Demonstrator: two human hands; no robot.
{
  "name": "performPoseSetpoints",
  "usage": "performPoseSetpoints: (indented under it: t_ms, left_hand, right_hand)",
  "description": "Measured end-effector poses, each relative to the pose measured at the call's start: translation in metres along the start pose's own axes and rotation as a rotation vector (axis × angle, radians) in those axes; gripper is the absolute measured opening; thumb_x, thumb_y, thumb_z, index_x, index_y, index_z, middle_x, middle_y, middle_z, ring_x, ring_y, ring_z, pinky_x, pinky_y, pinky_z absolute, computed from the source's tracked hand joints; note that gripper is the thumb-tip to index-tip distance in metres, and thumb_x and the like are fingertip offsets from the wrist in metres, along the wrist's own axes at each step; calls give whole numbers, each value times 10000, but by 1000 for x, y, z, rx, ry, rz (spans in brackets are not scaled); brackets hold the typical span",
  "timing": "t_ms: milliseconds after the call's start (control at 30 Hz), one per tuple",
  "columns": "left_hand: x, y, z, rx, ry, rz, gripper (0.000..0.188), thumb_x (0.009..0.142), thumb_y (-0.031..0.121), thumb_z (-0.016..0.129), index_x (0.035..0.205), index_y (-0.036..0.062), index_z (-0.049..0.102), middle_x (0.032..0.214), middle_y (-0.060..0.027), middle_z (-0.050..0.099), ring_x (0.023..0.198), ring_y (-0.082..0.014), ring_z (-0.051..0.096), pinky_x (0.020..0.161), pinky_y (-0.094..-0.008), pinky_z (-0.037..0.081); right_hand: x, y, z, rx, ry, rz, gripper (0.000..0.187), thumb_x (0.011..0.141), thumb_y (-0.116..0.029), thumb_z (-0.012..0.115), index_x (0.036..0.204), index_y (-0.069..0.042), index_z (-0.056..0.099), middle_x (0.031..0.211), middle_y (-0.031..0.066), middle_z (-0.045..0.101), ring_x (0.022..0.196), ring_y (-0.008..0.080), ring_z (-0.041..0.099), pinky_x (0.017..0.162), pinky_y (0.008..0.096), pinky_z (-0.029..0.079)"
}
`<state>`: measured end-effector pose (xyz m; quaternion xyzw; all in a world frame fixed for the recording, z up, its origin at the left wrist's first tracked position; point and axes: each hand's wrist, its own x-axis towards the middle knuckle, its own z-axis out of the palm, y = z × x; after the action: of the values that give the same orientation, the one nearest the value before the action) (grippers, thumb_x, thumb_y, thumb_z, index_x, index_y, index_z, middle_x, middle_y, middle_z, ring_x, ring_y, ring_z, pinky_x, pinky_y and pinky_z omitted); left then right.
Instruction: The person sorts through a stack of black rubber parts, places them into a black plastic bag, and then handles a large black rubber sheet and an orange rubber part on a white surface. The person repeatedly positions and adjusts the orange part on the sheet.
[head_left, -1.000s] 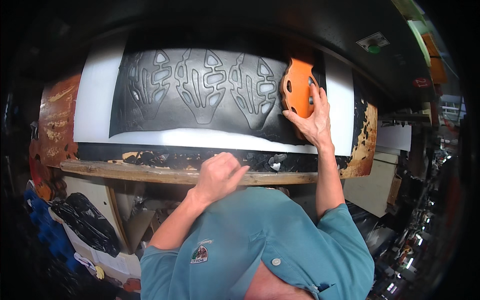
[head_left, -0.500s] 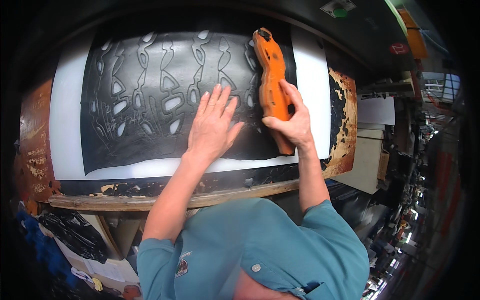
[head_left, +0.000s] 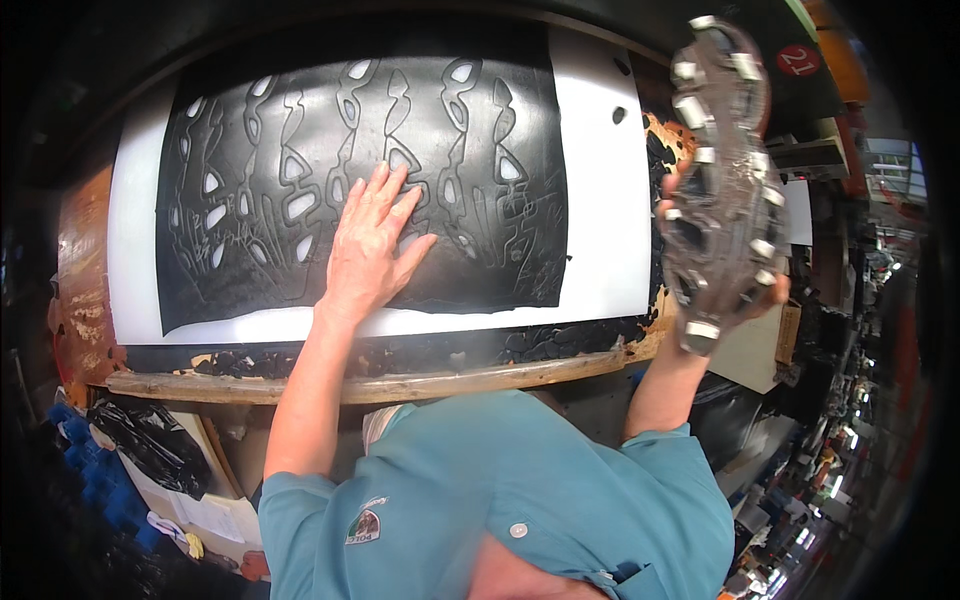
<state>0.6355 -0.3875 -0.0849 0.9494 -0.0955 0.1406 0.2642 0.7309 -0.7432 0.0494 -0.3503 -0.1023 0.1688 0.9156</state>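
My left hand [head_left: 368, 255] lies flat on a black rubber-like sheet [head_left: 405, 285], fingers spread, holding nothing. Rows of cut outlines and small openings run across the sheet, with white showing through the openings. To the right, my right hand [head_left: 776, 291] grips a long, wavy-edged cutting die [head_left: 722, 200] around its sides. The die is raised clear of the sheet and tipped so its brown underside shows, with white pads along its rim. It hides most of the right hand; only some fingers show at its edges.
Beneath the sheet is a white board [head_left: 608, 220] on a worn table with a wooden front edge [head_left: 370, 384]. Small black scraps [head_left: 619, 115] lie on the board. A dark machine part with a red round sticker [head_left: 797, 60] overhangs. A black plastic bag [head_left: 150, 445] is lower left.
The orange-topped die has come up off the sheet's right end, moved right and turned to show its underside. My left hand, still flat on the sheet, appears farther left.
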Motion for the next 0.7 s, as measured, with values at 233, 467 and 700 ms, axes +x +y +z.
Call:
performPoseSetpoints:
  t_ms: [233,467,700]
  left_hand:
    - [-2,-3,0,-43,20,-10,585,862,258,828,1369,62,613,1543,-174,526,1470,-385,448,1225,-541,333]
    - [-3,-4,0,-94,55,-23,516,858,231,824,1312,64,641,1526,-161,545,1466,-373,456,1221,-535,347]
    - [-4,-6,-1,-139,118,-31,413,877,212,806,1214,14,676,1447,-177,596,1421,-376,498,1214,-519,367]
  right_hand:
    - [-23,65,-44,909,30,60,1103,794,-380,874,1651,-79,248,1696,287,150,1556,475,168,1236,608,255]
    - [-42,54,-68,452,179,281,1099,867,-575,762,1664,-80,189,1640,397,157,1517,576,170,1227,689,221]
    - [-12,20,-52,-598,260,270,794,906,-306,722,1558,17,405,1277,206,656,1072,272,704,955,378,570]
